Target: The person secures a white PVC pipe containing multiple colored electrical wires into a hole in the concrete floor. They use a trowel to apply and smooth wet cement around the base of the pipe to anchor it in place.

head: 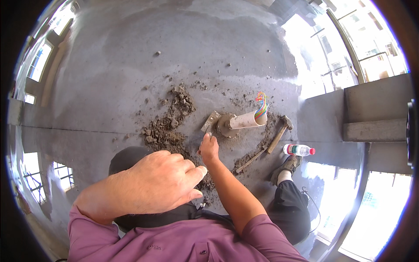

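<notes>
My right hand point(209, 149) grips a small trowel, its flat blade point(211, 121) smeared with mortar. The blade lies beside a round mortar collar point(225, 125) at the foot of a pale plastic conduit pipe point(247, 120). Out of the pipe's mouth comes a bundle of coloured electrical wires point(262, 103). Close to the camera, my left hand point(163, 181) is raised with its fingers curled. Its palm side is hidden, so whether it holds anything cannot be seen. Loose mortar rubble point(172, 122) lies on the concrete floor point(108, 78) left of the trowel.
A hammer with a wooden handle point(278, 137) lies right of the pipe, near a thin stick point(251, 160). By my right shoe point(288, 168) a red-capped plastic water bottle point(299, 150) lies on its side. A concrete ledge point(374, 131) stands at the right.
</notes>
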Demonstrator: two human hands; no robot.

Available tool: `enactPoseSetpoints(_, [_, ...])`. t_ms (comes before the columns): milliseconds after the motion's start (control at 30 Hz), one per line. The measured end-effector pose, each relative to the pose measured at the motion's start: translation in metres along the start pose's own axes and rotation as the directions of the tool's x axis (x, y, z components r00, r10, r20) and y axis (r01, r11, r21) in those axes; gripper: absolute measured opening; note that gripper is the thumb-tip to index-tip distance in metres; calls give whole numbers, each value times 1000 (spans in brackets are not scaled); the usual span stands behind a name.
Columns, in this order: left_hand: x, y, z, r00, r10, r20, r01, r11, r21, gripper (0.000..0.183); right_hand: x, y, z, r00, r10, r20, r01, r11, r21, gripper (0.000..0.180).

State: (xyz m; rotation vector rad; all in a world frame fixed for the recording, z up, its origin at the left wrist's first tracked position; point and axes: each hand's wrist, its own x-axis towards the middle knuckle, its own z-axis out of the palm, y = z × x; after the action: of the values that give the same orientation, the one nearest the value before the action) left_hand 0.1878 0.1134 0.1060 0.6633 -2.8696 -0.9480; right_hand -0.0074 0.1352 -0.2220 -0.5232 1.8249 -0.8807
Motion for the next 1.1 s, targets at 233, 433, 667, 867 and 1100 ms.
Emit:
enactPoseSetpoints(233, [-2,0,2,1000,-1,-26,1,1000,13,48,-2,-18,8,998,60,-32,-53,980,192,35])
enactPoseSetpoints(433, [-3,1,1,1000,-7,-18,8,1000,13,47,-9,-12,-6,999,32,35,-40,963,267,34])
enactPoseSetpoints(667, [-3,0,1,1000,13,-21,-13,1000,5,47,-13,-14,-16,997,-20,69,-1,960,281,33])
enactPoseSetpoints(867, [-4,-1,3,999,19,-35,-19,1000,14,48,-23,-26,-26,997,-57,44,35,916,400,32])
enactPoseSetpoints(1100, [-2,0,2,1000,15,-14,-14,999,32,49,-32,-24,-36,994,-73,84,36,923,382,33])
